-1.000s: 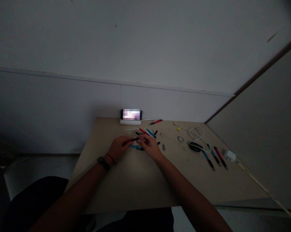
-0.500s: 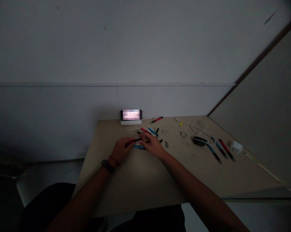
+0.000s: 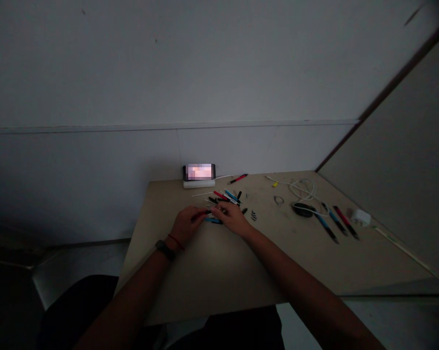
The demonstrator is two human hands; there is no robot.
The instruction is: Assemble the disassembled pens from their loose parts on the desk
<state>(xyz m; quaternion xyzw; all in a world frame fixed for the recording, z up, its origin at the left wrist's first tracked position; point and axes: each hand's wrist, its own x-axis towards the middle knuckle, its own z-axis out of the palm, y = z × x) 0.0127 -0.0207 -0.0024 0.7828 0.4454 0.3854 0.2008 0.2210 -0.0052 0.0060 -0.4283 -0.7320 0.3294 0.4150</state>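
the left hand and the right hand rest on the beige flat worktop, near its far middle. both hands are closed on one slim dark-and-red pen: the left fingers grip its left end and the right fingertips pinch its right end. the pen lies roughly level, just above the worktop. a short blue pen barrel lies on the worktop directly beneath the hands. a loose pile of red, blue and black pen parts sits just behind the right hand. a lit phone on a white stand stands at the far edge. a coiled white cable and a row of three assembled pens lie well apart to the right. lighting is dim; finer detail cannot be told.
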